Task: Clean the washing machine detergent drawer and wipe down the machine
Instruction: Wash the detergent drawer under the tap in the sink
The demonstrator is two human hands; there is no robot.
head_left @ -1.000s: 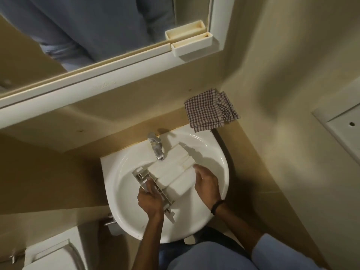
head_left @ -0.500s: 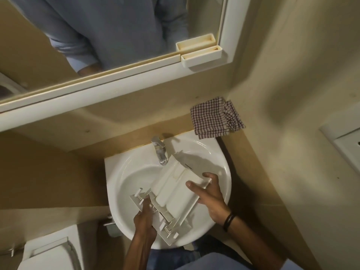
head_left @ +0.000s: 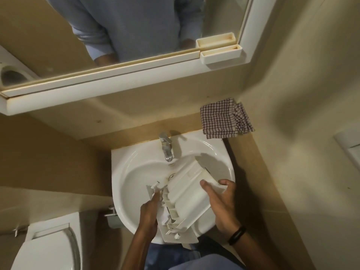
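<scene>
The white plastic detergent drawer (head_left: 187, 193) is held tilted over the white sink (head_left: 136, 178), underside up, its front panel towards me. My left hand (head_left: 150, 211) grips the drawer's front end, fingers reaching along its ribbed edge. My right hand (head_left: 220, 203) grips the drawer's right side, thumb on top and fingers curled under the far corner. A checked cloth (head_left: 224, 117) lies folded on the ledge behind the sink's right side, apart from both hands.
A chrome tap (head_left: 166, 147) stands at the sink's back, just beyond the drawer. A mirror cabinet (head_left: 124, 75) with a small shelf hangs above. A toilet (head_left: 48, 246) sits at the lower left. Walls close in at right.
The drawer has been lifted from lying in the basin and tilted up towards me. My right hand moved from its top to gripping its right side. The view has shifted down.
</scene>
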